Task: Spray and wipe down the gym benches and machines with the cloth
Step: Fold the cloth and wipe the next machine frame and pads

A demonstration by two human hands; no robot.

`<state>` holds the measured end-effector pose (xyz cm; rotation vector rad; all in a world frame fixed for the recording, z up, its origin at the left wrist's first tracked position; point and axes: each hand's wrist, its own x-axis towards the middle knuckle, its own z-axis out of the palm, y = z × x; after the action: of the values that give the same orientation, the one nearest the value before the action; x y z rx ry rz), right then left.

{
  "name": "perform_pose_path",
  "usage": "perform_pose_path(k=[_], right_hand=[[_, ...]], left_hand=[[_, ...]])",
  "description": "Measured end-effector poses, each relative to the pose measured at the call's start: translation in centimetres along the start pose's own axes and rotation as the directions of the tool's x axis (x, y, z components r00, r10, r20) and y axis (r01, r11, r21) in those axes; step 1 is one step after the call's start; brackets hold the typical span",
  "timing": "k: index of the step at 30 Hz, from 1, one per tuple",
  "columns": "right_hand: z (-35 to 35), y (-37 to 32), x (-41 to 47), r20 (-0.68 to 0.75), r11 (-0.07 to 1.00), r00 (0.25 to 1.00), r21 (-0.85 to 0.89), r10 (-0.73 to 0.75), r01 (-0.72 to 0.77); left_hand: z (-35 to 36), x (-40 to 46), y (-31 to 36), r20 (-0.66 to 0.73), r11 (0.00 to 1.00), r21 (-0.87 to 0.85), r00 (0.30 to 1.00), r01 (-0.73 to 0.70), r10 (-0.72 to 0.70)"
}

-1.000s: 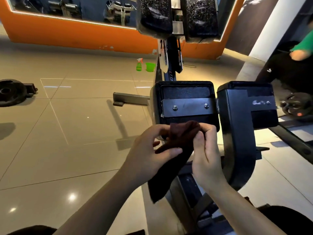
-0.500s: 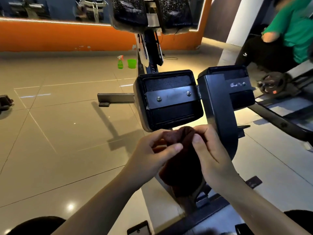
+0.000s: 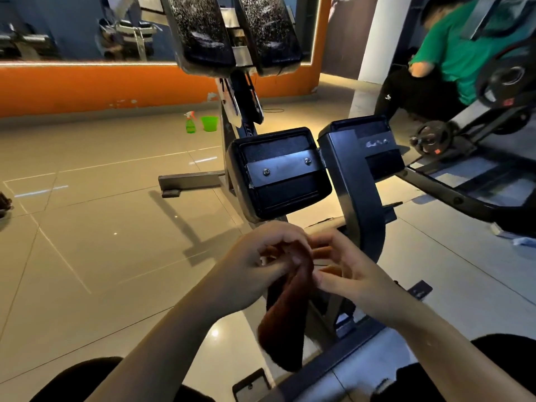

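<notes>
A person in green (image 3: 461,50) sits beside weight plates (image 3: 432,137).

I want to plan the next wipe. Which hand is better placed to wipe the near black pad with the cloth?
Probably the left hand: it grips the dark cloth, directly below the black pad. The right hand only touches the cloth's edge.

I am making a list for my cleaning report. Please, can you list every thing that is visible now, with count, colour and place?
cloth: one, dark brown, hanging between the hands
spray bottle: one, green, on the floor by the orange wall
bucket: one, green, right beside the bottle
lower pads: two, black, on the machine ahead
upper pads: two, black, speckled with droplets, top centre
weight plates: black, on the machine at far right
person in green shirt: one, upper right
left hand: grips the cloth top
right hand: at the cloth, blurred
</notes>
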<state>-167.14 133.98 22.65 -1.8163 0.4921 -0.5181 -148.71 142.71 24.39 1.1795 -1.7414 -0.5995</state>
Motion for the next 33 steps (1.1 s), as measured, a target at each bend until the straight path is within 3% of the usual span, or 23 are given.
perform_pose_path(k=[3, 6, 9, 14, 17, 21, 24, 28, 30, 33], right_hand=[[-0.5, -0.9, -0.1, 0.075, 0.998, 0.996, 0.038, -0.051, 0.048], [-0.6, -1.4, 0.1, 0.159, 0.996, 0.985, -0.047, -0.062, 0.071], [-0.6, -1.7, 0.5, 0.242, 0.992, 0.968, -0.092, -0.066, 0.091], [-0.9, -2.0, 1.9, 0.391, 0.991, 0.92, 0.13, -0.016, -0.038], [-0.8, -1.9, 3.9, 0.334, 0.99, 0.943, 0.133, 0.008, -0.056], [-0.4, -1.2, 7.3, 0.211, 0.994, 0.977, -0.101, -0.02, 0.042], [-0.5, -0.6, 9.8, 0.032, 0.968, 0.992, -0.216, -0.121, 0.126], [-1.1, -0.4, 11.1, -0.128, 0.87, 0.946, -0.443, -0.298, 0.214], [-1.2, -0.3, 10.7, -0.195, 0.81, 0.918, -0.556, -0.346, 0.187], [-1.3, -0.7, 9.3, -0.359, 0.852, 0.887, -0.519, -0.29, 0.068]], left_hand=[[-0.7, -0.9, 1.9, 0.027, 1.0, 0.0, 1.0, -0.003, 0.003], [-1.3, -1.8, 4.0, 0.134, 1.0, -0.01, 0.991, -0.014, 0.015], [-1.7, -2.8, 5.0, 0.14, 0.992, -0.122, 0.99, 0.029, -0.012], [-2.5, -3.1, 4.0, 0.036, 0.953, -0.29, 0.996, 0.089, -0.083], [-2.9, -2.1, 2.6, 0.047, 0.944, -0.32, 0.997, 0.077, -0.066], [-4.0, -0.9, -1.7, -0.081, 0.9, -0.42, 0.983, 0.114, -0.162], [-5.4, 0.8, -3.4, -0.152, 0.955, -0.235, 0.963, 0.184, -0.223], [-6.4, 2.9, -3.8, -0.16, 0.978, -0.005, 0.965, 0.21, -0.208], [-6.6, 3.8, -4.0, -0.123, 0.985, 0.073, 0.981, 0.157, -0.148], [-7.0, 5.2, -4.0, -0.039, 0.995, 0.032, 0.994, 0.1, -0.098]])
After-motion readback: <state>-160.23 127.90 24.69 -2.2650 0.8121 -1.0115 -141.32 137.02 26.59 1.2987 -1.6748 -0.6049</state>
